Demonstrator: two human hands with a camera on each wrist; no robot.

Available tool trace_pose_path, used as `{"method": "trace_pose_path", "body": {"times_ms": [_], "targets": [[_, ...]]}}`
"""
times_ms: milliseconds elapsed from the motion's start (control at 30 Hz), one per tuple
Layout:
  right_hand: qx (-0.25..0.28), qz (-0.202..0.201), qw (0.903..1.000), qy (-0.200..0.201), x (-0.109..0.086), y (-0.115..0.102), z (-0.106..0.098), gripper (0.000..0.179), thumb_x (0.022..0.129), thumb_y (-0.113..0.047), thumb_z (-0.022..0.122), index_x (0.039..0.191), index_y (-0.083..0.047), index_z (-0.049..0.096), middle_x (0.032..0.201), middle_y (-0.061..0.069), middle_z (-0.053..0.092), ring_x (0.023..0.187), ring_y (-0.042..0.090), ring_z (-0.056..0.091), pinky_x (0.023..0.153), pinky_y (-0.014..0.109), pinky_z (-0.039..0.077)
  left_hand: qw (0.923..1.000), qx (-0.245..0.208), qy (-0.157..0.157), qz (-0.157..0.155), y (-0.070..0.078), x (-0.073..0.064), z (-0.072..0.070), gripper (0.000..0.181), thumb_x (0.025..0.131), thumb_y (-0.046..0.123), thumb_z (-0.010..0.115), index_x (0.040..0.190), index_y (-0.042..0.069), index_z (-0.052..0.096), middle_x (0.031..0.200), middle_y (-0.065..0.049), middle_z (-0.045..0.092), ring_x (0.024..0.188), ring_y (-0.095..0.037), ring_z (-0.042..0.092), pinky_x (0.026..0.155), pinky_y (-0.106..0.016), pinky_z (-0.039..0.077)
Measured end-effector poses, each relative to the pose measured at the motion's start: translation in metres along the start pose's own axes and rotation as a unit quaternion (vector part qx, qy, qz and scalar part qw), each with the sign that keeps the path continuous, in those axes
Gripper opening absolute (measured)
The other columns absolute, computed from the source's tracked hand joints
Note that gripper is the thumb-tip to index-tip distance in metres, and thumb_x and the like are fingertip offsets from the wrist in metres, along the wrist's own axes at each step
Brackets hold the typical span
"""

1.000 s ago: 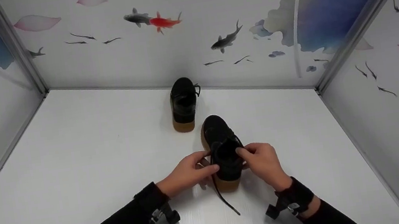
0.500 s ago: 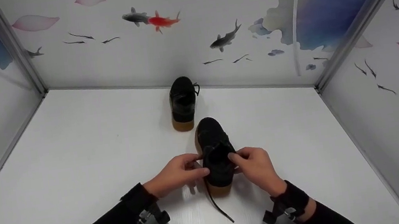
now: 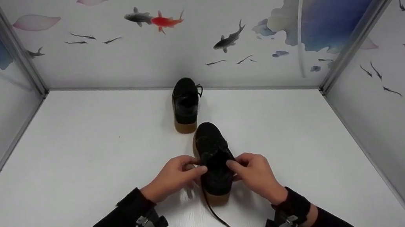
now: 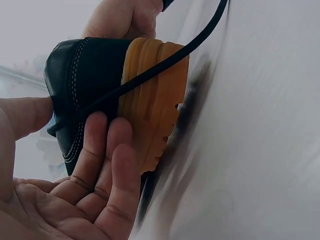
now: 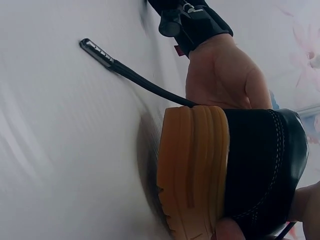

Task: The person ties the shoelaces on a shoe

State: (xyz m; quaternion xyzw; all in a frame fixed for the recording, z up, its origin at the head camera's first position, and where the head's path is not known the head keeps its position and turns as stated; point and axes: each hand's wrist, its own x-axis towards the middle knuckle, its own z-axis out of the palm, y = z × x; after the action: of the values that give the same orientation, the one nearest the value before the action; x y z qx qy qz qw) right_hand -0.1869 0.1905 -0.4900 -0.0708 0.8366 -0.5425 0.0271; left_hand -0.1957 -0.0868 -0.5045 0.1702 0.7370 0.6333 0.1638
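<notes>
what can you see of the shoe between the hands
The shoe is black, partly leathery-looking, with pale stitching and a thick, ridged tan sole. It is upright, pointing forward; whether it fully rests on the table is unclear. A loose black lace hangs along its left side. The left hand and right hand hold it from either side, thumbs near its opening.

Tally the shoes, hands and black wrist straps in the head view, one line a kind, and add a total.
Shoes: 2 (near shoe, far shoe)
Hands: 2 (left hand, right hand)
Wrist straps: 2 (left strap, right strap)
Total: 6
</notes>
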Motion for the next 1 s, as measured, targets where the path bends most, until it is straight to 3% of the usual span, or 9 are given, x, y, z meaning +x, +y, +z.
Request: {"method": "trace_pose_path", "body": {"times_ms": [100, 300, 667, 1000], "targets": [[0.010, -0.007, 0.9999, -0.010, -0.002, 0.000, 0.002, 0.016, 0.105, -0.015, 0.076, 0.100, -0.001, 0.080, 0.090, 0.009, 0.078, 0.082, 0.024, 0.080, 0.073, 0.036, 0.068, 0.9999, 0.012, 0.012, -0.005, 0.001, -0.001, 0.000, 0.041, 0.106, 0.036, 0.079, 0.125, 0.000, 0.073, 0.087, -0.006, 0.080, 0.085, -0.035, 0.077, 0.072, -0.036, 0.062], [0.008, -0.014, 0.9996, -0.024, -0.006, 0.000, 0.006, 0.015, 0.105, -0.015, 0.077, 0.103, 0.000, 0.079, 0.090, 0.009, 0.076, 0.079, 0.024, 0.079, 0.072, 0.035, 0.068, 0.9989, 0.034, 0.031, -0.009, 0.001, -0.003, 0.000, 0.037, 0.104, 0.037, 0.080, 0.113, 0.002, 0.073, 0.082, -0.002, 0.079, 0.078, -0.021, 0.074, 0.071, -0.031, 0.057], [0.011, -0.017, 0.9995, -0.024, -0.008, -0.006, 0.010, 0.015, 0.103, -0.015, 0.079, 0.102, 0.000, 0.077, 0.090, 0.007, 0.074, 0.076, 0.021, 0.079, 0.072, 0.041, 0.068, 0.9969, 0.072, 0.028, 0.013, 0.005, -0.003, -0.003, 0.030, 0.102, 0.030, 0.078, 0.106, 0.001, 0.073, 0.076, 0.001, 0.075, 0.071, -0.015, 0.072, 0.067, -0.030, 0.056], [0.003, -0.028, 0.9995, -0.011, -0.009, -0.003, 0.011, 0.012, 0.101, -0.013, 0.080, 0.097, -0.002, 0.076, 0.090, 0.007, 0.073, 0.075, 0.020, 0.077, 0.070, 0.036, 0.067, 0.9957, 0.086, 0.024, 0.024, 0.001, -0.002, 0.000, 0.025, 0.101, 0.026, 0.075, 0.103, 0.002, 0.072, 0.072, 0.007, 0.065, 0.067, -0.009, 0.062, 0.066, -0.027, 0.052]]}}
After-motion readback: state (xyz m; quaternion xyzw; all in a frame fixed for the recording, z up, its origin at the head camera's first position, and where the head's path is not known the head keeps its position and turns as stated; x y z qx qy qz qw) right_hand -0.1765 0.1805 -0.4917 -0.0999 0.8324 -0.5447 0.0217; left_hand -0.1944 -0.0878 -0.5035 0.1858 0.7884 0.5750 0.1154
